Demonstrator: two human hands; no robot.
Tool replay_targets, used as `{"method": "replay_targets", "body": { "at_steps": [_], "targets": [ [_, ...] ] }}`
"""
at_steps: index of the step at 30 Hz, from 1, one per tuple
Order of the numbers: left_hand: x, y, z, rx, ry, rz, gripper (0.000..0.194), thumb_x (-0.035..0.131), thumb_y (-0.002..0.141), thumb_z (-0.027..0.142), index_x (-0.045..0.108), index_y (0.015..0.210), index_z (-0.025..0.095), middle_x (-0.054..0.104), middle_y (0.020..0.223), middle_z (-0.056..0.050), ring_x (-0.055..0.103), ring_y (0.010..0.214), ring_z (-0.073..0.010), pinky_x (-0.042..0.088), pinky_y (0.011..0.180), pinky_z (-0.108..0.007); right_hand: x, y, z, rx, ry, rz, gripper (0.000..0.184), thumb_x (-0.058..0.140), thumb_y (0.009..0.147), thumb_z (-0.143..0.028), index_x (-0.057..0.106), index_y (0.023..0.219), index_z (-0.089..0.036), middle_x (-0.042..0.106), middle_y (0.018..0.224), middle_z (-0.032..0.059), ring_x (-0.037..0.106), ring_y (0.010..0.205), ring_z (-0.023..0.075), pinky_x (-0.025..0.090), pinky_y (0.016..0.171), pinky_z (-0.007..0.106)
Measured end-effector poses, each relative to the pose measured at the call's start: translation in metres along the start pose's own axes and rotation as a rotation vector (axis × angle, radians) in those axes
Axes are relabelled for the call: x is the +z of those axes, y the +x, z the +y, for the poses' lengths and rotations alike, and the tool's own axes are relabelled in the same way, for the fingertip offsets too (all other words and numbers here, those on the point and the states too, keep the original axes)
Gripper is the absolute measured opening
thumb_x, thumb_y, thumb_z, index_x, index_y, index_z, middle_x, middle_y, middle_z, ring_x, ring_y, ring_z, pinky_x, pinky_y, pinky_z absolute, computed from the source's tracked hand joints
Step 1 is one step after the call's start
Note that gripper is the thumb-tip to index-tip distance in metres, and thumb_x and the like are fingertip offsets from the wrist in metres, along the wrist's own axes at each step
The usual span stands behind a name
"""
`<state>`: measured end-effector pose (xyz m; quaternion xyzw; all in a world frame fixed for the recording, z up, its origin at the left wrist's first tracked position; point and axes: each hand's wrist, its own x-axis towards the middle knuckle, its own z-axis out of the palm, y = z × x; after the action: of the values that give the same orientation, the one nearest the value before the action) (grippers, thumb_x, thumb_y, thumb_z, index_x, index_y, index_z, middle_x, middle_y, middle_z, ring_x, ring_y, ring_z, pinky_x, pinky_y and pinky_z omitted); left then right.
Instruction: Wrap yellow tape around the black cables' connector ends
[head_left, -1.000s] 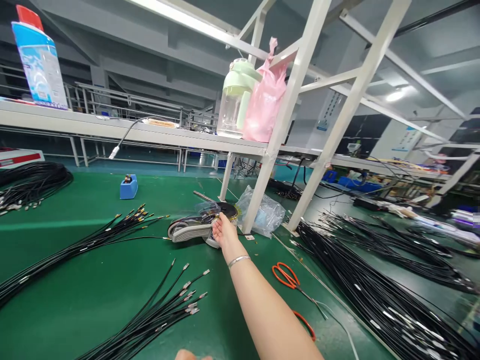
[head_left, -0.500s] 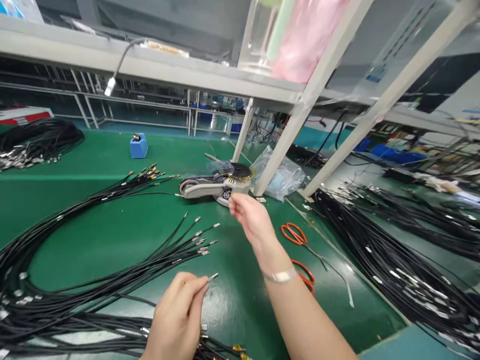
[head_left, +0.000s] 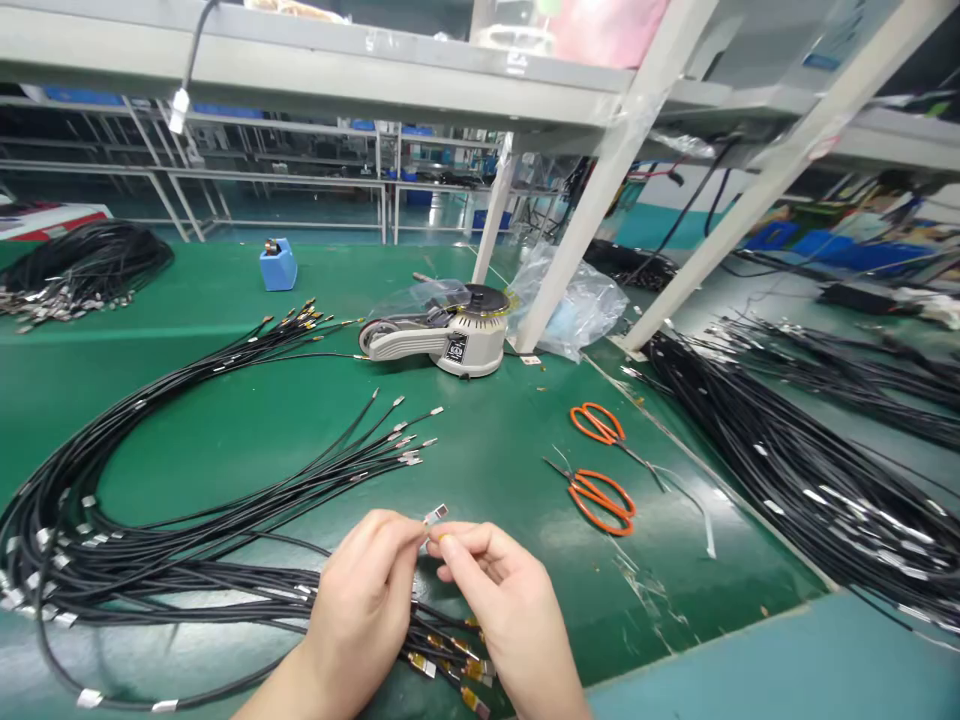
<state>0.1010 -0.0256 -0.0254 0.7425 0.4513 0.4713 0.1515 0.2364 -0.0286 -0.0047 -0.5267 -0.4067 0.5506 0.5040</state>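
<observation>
Both my hands meet low in the middle of the view over a green mat point(head_left: 225, 430). My left hand point(head_left: 364, 605) pinches the end of a thin black cable, whose silver connector tip point(head_left: 435, 516) sticks up between my fingers. My right hand point(head_left: 502, 600) is closed in a pinch just beside that tip, touching it with something small I cannot make out. Under my hands lie cable ends with gold connectors point(head_left: 450, 665). A looped bundle of black cables point(head_left: 90, 540) spreads to the left. A grey tape dispenser point(head_left: 442, 335) sits beyond.
Two pairs of orange scissors point(head_left: 600, 495) lie right of my hands. A large heap of black cables point(head_left: 787, 470) fills the right side. A blue box point(head_left: 278, 266), a clear plastic bag point(head_left: 577, 310) and white shelf legs point(head_left: 577, 210) stand at the back.
My right hand drew back from the tape dispenser and joined my left hand at the cable tip. The view tilted down toward the mat.
</observation>
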Motion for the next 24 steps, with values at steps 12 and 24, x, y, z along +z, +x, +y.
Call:
{"method": "replay_targets", "body": {
  "at_steps": [12, 24],
  "targets": [
    [-0.004, 0.001, 0.006, 0.144, 0.014, 0.065, 0.029, 0.045, 0.085, 0.0, 0.061, 0.097, 0.021, 0.061, 0.078, -0.002, 0.059, 0.07, -0.0105, 0.047, 0.062, -0.019, 0.007, -0.004, -0.009, -0.05, -0.045, 0.026, 0.022, 0.07, 0.07, -0.034, 0.061, 0.06, -0.016, 0.068, 0.071, 0.0046, 0.063, 0.068, 0.0186, 0.051, 0.066, 0.029],
    [-0.004, 0.002, 0.007, 0.113, -0.049, 0.088, 0.026, 0.047, 0.085, -0.001, 0.06, 0.097, 0.018, 0.059, 0.077, -0.002, 0.057, 0.07, -0.0083, 0.046, 0.064, -0.016, 0.004, -0.001, -0.012, -0.062, -0.084, -0.023, 0.019, 0.069, 0.072, -0.031, 0.063, 0.063, -0.016, 0.068, 0.076, 0.0049, 0.063, 0.072, 0.0181, 0.051, 0.067, 0.027]
  ]
}}
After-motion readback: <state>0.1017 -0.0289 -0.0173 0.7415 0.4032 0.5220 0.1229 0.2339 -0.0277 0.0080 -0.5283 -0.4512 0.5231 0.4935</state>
